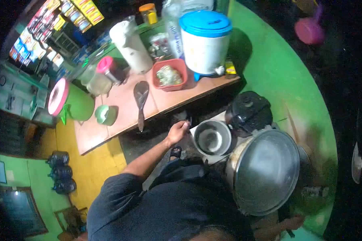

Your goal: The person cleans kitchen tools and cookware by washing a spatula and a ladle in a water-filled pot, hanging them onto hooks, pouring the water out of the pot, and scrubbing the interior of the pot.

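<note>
My left hand (178,133) reaches forward with its fingers closed, just left of a small metal pot (212,138). Something small and dark shows at its fingertips, too unclear to name. The small pot is uncovered and sits on a low stand. Beside it is a large metal pot (234,164) with a round grey top (267,172); whether that is a lid or the contents, I cannot tell. In the dim lower right, my right hand (291,224) appears closed around something dark, past the large pot.
A black lidded pot (251,110) stands behind the small pot. The tiled counter (122,108) holds a flat ladle (141,100), a green cup (105,115), a red tub (175,82), a blue-lidded water dispenser (205,46) and a green bucket (78,102). A green wall curves along the right.
</note>
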The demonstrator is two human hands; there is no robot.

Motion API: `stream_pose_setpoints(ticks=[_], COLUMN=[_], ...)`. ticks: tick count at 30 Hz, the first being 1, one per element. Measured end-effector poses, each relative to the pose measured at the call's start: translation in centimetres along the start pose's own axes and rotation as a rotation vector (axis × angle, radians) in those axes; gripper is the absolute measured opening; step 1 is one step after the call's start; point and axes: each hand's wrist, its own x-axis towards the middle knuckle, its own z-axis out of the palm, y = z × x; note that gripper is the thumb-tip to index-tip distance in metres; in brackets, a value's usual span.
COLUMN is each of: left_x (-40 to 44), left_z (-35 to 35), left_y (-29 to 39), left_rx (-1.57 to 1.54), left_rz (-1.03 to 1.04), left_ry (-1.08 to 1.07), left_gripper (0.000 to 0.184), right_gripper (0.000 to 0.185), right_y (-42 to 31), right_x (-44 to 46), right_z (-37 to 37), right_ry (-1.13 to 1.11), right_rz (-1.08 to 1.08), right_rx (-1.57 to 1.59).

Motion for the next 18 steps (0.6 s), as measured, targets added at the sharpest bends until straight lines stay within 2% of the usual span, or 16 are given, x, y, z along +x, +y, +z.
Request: stream_pose_setpoints(ticks=[1, 2, 3, 5, 6, 7, 8, 9, 10, 11, 13, 15, 17, 18], left_x=[0.9, 1.3, 1.7, 5.7, 6.7, 7.6, 9.3, 10.8, 10.5, 10.3, 9.0, 5.9, 5.8, 7.4], left_z=[-0.8, -2.2, -3.0, -6.7, -8.4, -10.5, -12.7, -14.8, -16.8, -18.5, -20.2, -21.3, -23.0, -24.6], left_y=[-0.8, -0.2, 0.2, -3.1, -1.9, -0.9, -2.0, -3.4, -2.8, -3.6, -6.1, -6.6, -10.6, -14.4], left_rx=[-0.137, -0.092, -0.172, -0.184, -0.247, -0.308, -0.199, -0.087, 0.07, 0.238, 0.723, 0.806, 0.758, 0.713], left_rz=[-0.049, -0.057, 0.078, 0.021, 0.025, 0.028, 0.105, 0.182, 0.07, 0.098, -0.114, -0.254, -0.317, -0.337], left_ry=[0.02, 0.051, 0.182, 0.316, 0.411, 0.511, 0.67, 0.821, 0.866, 0.892, 0.901, 0.693, 0.442, 0.325], left_gripper=[0.033, 0.029, 0.025, 0.022, 0.023, 0.024, 0.021, 0.019, 0.035, 0.046, 0.062, 0.075, 0.078, 0.064], right_gripper=[0.034, 0.035, 0.037, 0.039, 0.041, 0.041, 0.041, 0.041, 0.04, 0.04, 0.036, 0.033, 0.034, 0.034], right_y=[-0.1, -0.7, -1.2, -3.2, -4.7, -7.1, -9.9, -15.9, -19.8, -21.0, -22.2, -22.4, -19.4, -15.1], right_x=[-1.3, -2.4, -2.9, -3.4, -3.5, -4.0, -4.6, -5.7, -6.3, -6.7, -7.8, -8.8, -10.6, -10.9], right_z=[-0.3, -0.5, -0.5, 0.5, 1.6, 3.2, 3.6, 3.0, 2.9, 3.4, 4.4, 5.0, 8.0, 9.6], right_ry=[-0.023, -0.041, -0.064, -0.101, -0.091, 0.132, 0.125, 0.062, 0.001, 0.002, -0.039, -0.242, -0.187, -0.189], right_rz=[0.017, 0.038, 0.044, 0.01, -0.04, -0.194, -0.199, -0.112, -0.025, -0.028, -0.095, -0.035, -0.135, -0.221], right_rx=[-0.017, -0.009, -0.004, 0.059, 0.055, -0.23, -0.229, -0.158, -0.094, -0.104, -0.137, 0.015, 0.194, 0.155])
